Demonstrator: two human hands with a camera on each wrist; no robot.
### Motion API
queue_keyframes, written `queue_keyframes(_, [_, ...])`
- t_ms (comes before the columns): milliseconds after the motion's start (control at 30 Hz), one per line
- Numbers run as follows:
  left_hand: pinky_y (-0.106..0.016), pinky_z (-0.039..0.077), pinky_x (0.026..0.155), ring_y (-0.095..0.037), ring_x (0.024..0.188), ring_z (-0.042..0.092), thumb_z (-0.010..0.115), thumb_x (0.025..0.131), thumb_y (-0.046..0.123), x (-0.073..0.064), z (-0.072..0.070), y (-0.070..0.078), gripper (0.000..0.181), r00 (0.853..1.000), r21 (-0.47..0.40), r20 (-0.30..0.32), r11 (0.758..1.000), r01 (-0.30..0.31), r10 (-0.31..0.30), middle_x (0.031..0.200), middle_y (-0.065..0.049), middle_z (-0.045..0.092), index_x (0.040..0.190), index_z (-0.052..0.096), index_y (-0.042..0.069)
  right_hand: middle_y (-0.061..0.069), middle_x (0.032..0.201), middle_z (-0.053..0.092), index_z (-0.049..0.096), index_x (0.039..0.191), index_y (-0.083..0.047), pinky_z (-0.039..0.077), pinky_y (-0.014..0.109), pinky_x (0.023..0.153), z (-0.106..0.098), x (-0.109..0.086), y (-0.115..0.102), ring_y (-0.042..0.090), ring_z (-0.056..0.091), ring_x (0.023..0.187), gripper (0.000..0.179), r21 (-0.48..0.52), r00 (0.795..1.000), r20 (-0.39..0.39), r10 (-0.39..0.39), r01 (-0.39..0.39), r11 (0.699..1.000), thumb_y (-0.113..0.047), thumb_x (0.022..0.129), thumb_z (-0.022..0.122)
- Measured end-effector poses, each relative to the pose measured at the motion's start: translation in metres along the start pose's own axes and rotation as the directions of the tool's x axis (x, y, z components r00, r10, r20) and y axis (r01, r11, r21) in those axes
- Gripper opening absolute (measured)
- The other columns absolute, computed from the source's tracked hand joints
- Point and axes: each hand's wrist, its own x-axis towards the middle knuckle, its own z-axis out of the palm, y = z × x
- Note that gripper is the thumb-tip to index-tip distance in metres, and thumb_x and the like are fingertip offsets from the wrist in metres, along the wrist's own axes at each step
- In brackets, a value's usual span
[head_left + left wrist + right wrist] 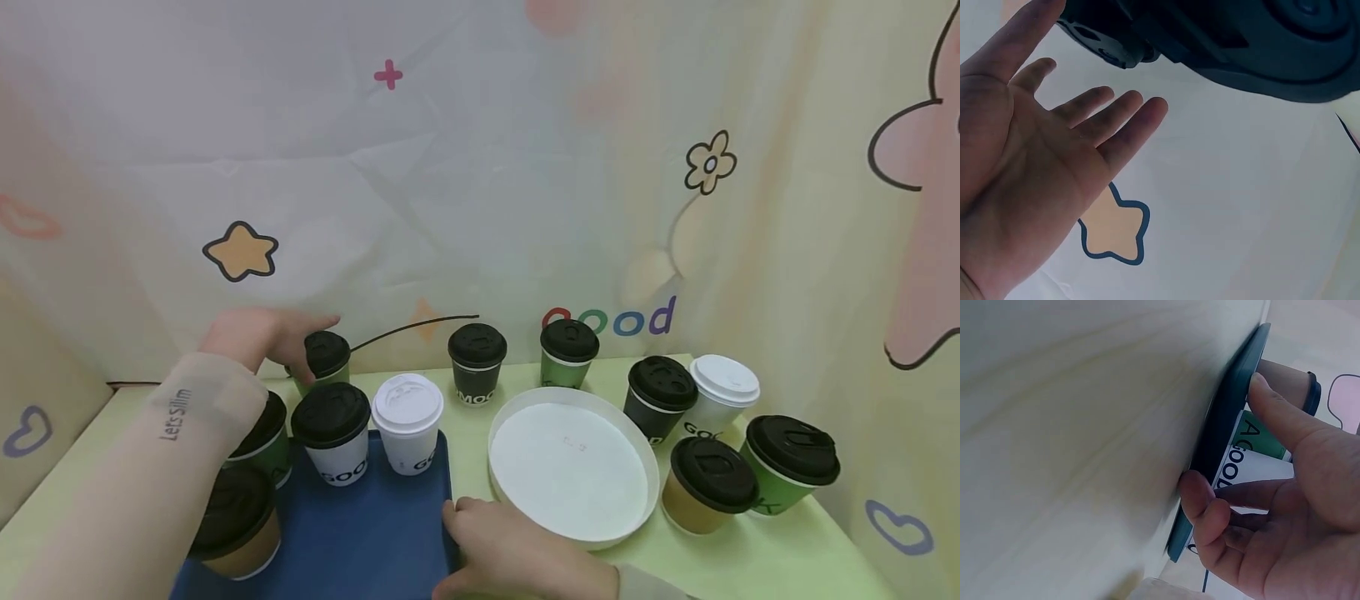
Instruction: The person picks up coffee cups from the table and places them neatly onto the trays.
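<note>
In the head view my left hand is beside a green cup with a black lid behind the blue tray. In the left wrist view the fingers look extended and spread below large black lids; whether they touch the cup is hard to tell. My right hand holds the tray's right edge. The right wrist view shows its thumb and curled fingers on the rim. The tray carries a white cup with black lid, an all-white cup, a green cup and a brown cup.
Right of the tray lies a round white tray. A black cup and a green cup stand behind it. To its right are another black cup, a white cup, a brown cup and a green cup.
</note>
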Motion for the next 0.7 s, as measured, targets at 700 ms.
queue_keyframes(700, [-0.066, 0.039, 0.104, -0.050, 0.131, 0.042, 0.083, 0.089, 0.022, 0.009, 0.010, 0.011, 0.085, 0.991, 0.030, -0.075, 0.993, 0.111, -0.109, 0.151, -0.034, 0.039, 0.155, 0.034, 0.000, 0.002, 0.118, 0.066, 0.060, 0.139, -0.004, 0.054, 0.027, 0.088, -0.003, 0.003, 0.002, 0.007, 0.062, 0.101, 0.085, 0.059, 0.997, 0.070, 0.033, -0.037, 0.998, -0.061, 0.080, 0.082])
